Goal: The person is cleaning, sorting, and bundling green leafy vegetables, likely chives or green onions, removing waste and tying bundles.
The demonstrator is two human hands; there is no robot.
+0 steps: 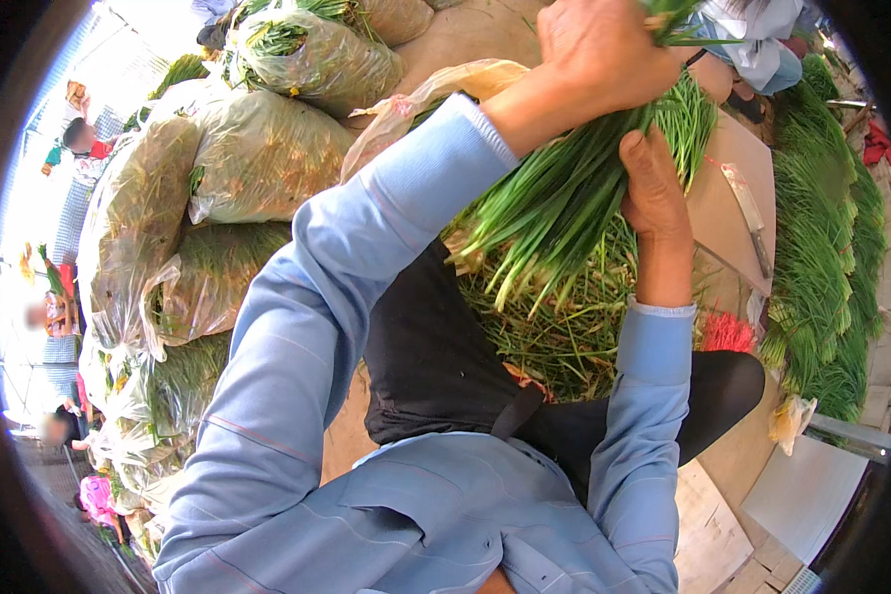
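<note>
My left hand [605,59] is closed around a bunch of green chives [564,200] in the upper part of the view, with its forearm reaching across from the left. The pale stem ends of the bunch fan out down and to the left. Against the bunch's right side is my right hand [655,182], thumb upright and its other fingers largely hidden behind the leaves. Beneath the bunch, between my bent legs, lies a heap of loose leaf trimmings [557,341]. More chives [687,126] show just beyond my right hand.
A knife [746,211] lies on a board [735,160] to the right, near red ties [728,332]. Farther right stretches a long pile of chives [817,237]. Stuffed plastic bags [267,156] crowd the left. Another person [757,44] is at upper right; others appear at far left.
</note>
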